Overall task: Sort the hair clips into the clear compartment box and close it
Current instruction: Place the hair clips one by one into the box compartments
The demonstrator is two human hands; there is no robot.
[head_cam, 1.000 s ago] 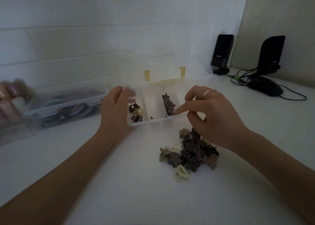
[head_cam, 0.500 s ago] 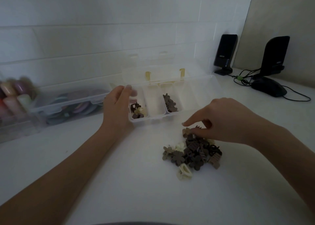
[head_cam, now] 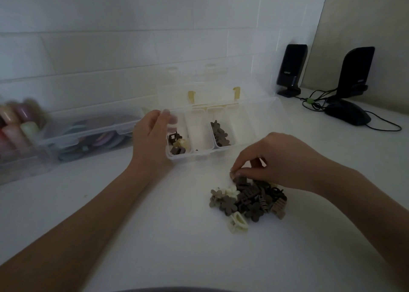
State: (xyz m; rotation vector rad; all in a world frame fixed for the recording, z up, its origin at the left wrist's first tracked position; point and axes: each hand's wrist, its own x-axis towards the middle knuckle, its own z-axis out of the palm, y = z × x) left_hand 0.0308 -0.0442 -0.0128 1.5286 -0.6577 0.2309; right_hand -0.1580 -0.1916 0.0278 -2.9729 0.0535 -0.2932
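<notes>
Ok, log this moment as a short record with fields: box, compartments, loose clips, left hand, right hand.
box: clear compartment box, lid open, against the wall
compartments: leftmost holds brown and cream clips; third holds brown flower clips; second nearly bare
loose clips: pile of hair clips on the white table, in front of the box
left hand: left hand steadies the box's left end
right hand: right hand fingertips pinching at the pile's top; grip unclear
</notes>
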